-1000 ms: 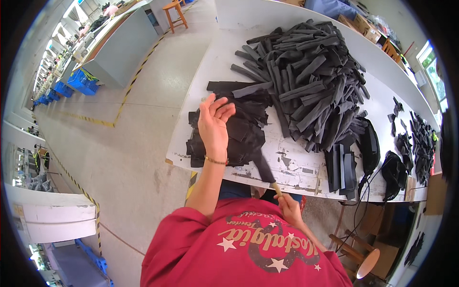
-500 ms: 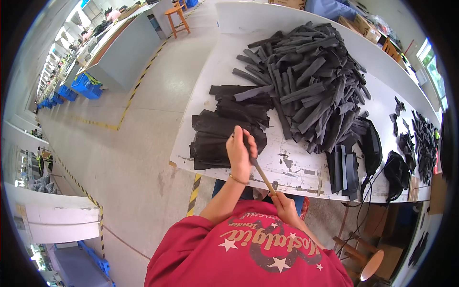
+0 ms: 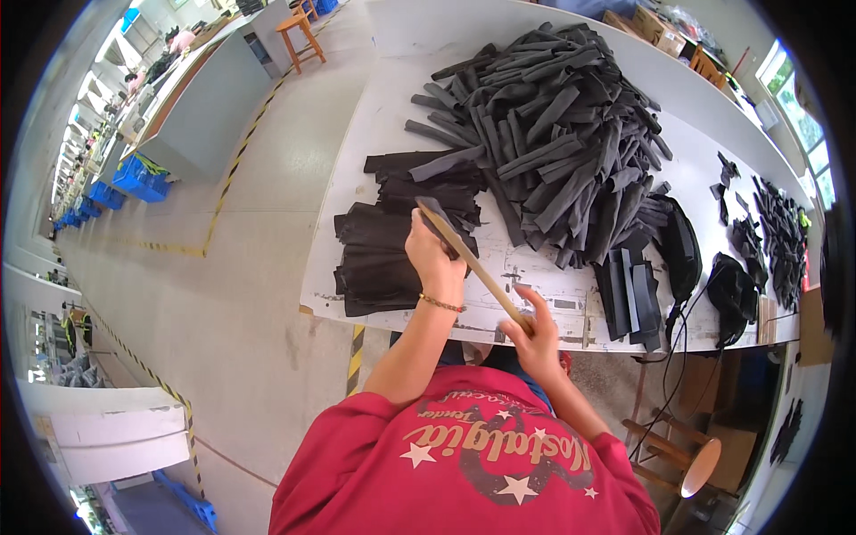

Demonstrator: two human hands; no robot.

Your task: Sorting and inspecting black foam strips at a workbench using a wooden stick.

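One slanted stick (image 3: 481, 274)

Our right hand (image 3: 538, 346) clamps its lower end in its fingers; the upper end crosses our left hand (image 3: 434, 257), fingers curled, grip unclear.

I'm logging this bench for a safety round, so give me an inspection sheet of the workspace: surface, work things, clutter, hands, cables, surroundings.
Surface: white table, scuffed and marked along its near edge.
Work things: tan stick, held slantwise; layered dark pieces at the table's left; large heap of dark strips farther back.
Clutter: two black bundles near the right front edge; a smaller dark pile beyond them.
Hands: right hand holds the stick's lower end; left hand is at its upper end, grip unclear.
Cables: dark cables hang off the front edge at right; ends not traceable.
Surroundings: yellow-and-black floor tape; blue crates at upper left; wooden stool at lower right.
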